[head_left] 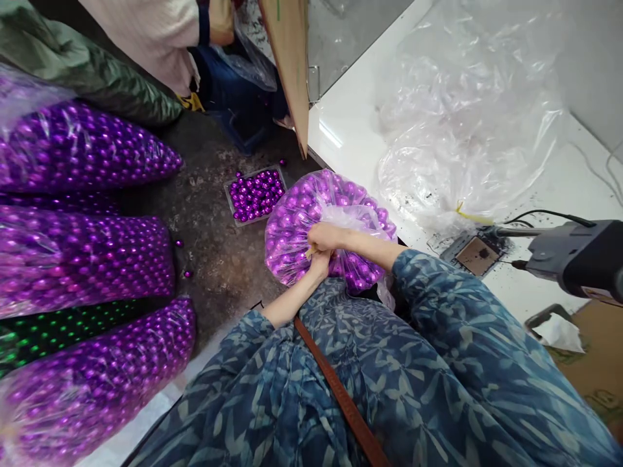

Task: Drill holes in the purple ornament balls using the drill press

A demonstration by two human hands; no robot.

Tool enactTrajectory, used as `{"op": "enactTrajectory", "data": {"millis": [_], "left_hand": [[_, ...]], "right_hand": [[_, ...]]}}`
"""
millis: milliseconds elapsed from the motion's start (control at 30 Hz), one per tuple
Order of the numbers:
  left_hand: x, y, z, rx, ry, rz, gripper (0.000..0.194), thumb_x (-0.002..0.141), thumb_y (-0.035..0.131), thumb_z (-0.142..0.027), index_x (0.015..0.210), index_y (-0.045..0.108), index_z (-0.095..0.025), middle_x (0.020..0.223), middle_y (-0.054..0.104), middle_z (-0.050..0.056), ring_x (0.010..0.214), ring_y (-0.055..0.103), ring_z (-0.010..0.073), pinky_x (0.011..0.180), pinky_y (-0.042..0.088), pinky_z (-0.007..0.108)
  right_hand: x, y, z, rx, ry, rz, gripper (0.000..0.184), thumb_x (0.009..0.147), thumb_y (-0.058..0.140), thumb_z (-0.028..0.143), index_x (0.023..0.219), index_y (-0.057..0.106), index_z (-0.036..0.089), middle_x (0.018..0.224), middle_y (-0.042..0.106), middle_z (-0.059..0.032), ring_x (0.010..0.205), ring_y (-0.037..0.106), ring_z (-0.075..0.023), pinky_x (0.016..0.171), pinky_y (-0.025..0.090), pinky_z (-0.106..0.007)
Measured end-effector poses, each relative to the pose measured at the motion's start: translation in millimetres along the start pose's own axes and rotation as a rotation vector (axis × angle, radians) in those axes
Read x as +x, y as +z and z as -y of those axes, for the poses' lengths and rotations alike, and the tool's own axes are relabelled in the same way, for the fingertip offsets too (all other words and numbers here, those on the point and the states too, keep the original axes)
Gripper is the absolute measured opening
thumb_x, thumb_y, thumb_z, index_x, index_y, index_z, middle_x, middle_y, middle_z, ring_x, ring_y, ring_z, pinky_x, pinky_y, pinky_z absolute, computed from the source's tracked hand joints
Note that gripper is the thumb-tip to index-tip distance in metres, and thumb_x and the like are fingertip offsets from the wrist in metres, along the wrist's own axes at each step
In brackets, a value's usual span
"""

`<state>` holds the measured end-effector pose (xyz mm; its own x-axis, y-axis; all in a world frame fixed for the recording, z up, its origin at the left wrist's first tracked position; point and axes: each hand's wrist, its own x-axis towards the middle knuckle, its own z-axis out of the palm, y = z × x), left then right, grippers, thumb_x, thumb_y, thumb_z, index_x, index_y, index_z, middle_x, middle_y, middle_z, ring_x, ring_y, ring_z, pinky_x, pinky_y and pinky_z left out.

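A clear plastic bag (292, 227) full of shiny purple balls rests close against my front. My right hand (325, 237) is closed on the gathered plastic at its neck. Just below, my left hand (321, 263) is closed at the same spot, and the two hands touch. A bit of yellow tie (310, 251) sticks out beside my fingers; how it runs through them is hidden. Loose whitish plastic of the bag's mouth fans out past my right wrist.
Big bags of purple balls (87, 259) stand at left, a green one (68, 331) between them. A clear tray (237, 224) of purple balls lies on the floor. On the white table (341, 130) are crumpled plastic (467, 130) and a machine (579, 256). A co-worker's sleeve (160, 26) shows behind a board (292, 71).
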<state>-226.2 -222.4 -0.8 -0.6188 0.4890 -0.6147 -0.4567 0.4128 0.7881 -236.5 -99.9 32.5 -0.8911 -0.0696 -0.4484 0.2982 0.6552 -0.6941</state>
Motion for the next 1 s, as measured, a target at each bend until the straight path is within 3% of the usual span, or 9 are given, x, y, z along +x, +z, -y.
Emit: {"op": "enactTrajectory", "data": {"millis": [200,367,467,533,600,667,767,867,1000], "left_hand": [[-2.4,4.9,-8.3,0.124,0.02,-0.044,0.02,0.086,0.058,-0.016,0.07,0.048,-0.022,0.057,0.044,-0.007,0.053,0.042,0.0111,0.058,0.038,0.023],[-2.0,1.7,-24.6,0.274,0.11,-0.133,0.017,0.08,0.064,-0.007,0.076,0.057,-0.021,0.066,0.055,-0.003,0.071,0.056,0.0169,0.076,0.044,0.026],[-4.0,-6.4,-32.8,0.357,0.129,-0.055,0.016,0.083,0.065,-0.008,0.091,0.065,-0.022,0.085,0.069,0.004,0.094,0.067,0.0236,0.09,0.048,0.031],[-5.3,-10.7,-36.7,0.351,0.102,0.021,0.014,0.086,0.065,-0.01,0.092,0.068,-0.022,0.093,0.072,0.007,0.104,0.069,0.0238,0.093,0.05,0.03],[-5.6,-12.2,-39.8,0.296,0.034,0.071,0.011,0.09,0.063,-0.013,0.088,0.069,-0.022,0.085,0.071,0.004,0.096,0.07,0.0204,0.084,0.053,0.025],[-4.7,-11.2,-43.2,0.233,-0.077,0.131,0.02,0.097,0.055,-0.021,0.081,0.067,-0.021,0.065,0.061,0.0,0.071,0.066,0.0173,0.063,0.053,0.021],[-1.8,-8.8,-50.4,0.069,-0.281,0.256,0.037,0.103,0.044,-0.02,0.069,0.057,-0.023,0.047,0.038,-0.007,0.043,0.044,0.0137,0.039,0.039,0.019],[0.2,-8.6,-57.1,-0.16,-0.423,0.331,0.041,0.105,0.043,-0.012,0.065,0.046,-0.021,0.05,0.026,-0.01,0.038,0.028,0.0069,0.038,0.027,0.013],[-0.7,-9.7,-58.6,-0.388,-0.513,0.34,0.038,0.109,0.04,-0.015,0.071,0.044,-0.018,0.055,0.025,-0.01,0.039,0.024,0.0033,0.04,0.023,0.01]], "right_hand": [[-10.3,-19.7,-24.7,-0.07,0.081,0.025,0.044,0.096,0.06,0.049,0.122,0.063,0.014,0.121,0.066,-0.0087,0.112,0.064,-0.0154,0.101,0.059,-0.039],[-12.9,-24.2,-40.8,-0.106,0.198,-0.002,0.045,0.096,0.06,0.05,0.122,0.063,0.013,0.121,0.066,-0.0082,0.113,0.064,-0.0164,0.101,0.059,-0.039],[-7.2,-21.2,-45.5,-0.098,0.255,-0.015,0.044,0.095,0.06,0.05,0.119,0.064,0.014,0.118,0.067,-0.0077,0.111,0.065,-0.0158,0.099,0.059,-0.038],[-3.9,-19.2,-47.9,-0.075,0.263,-0.029,0.043,0.095,0.06,0.05,0.118,0.064,0.014,0.117,0.067,-0.0076,0.11,0.065,-0.0152,0.098,0.059,-0.036],[-4.6,-17.9,-50.1,-0.037,0.243,-0.042,0.043,0.095,0.061,0.051,0.116,0.065,0.013,0.114,0.067,-0.0072,0.107,0.065,-0.0146,0.096,0.059,-0.035],[-11.4,-17.7,-52.3,0.012,0.199,-0.059,0.045,0.095,0.061,0.052,0.115,0.064,0.012,0.11,0.067,-0.0063,0.102,0.065,-0.0135,0.093,0.06,-0.034],[-30.9,-18.8,-55.8,0.087,0.118,-0.126,0.047,0.097,0.057,0.053,0.12,0.062,0.013,0.109,0.067,-0.0063,0.097,0.064,-0.0116,0.088,0.06,-0.032],[-50.5,-19.0,-60.2,0.125,0.039,-0.198,0.047,0.098,0.054,0.052,0.124,0.06,0.013,0.113,0.066,-0.0074,0.098,0.064,-0.0114,0.088,0.06,-0.032],[-59.8,-12.0,-65.6,0.115,-0.082,-0.176,0.044,0.094,0.062,0.053,0.112,0.064,0.012,0.109,0.066,-0.0065,0.103,0.063,-0.013,0.096,0.058,-0.036]]}}
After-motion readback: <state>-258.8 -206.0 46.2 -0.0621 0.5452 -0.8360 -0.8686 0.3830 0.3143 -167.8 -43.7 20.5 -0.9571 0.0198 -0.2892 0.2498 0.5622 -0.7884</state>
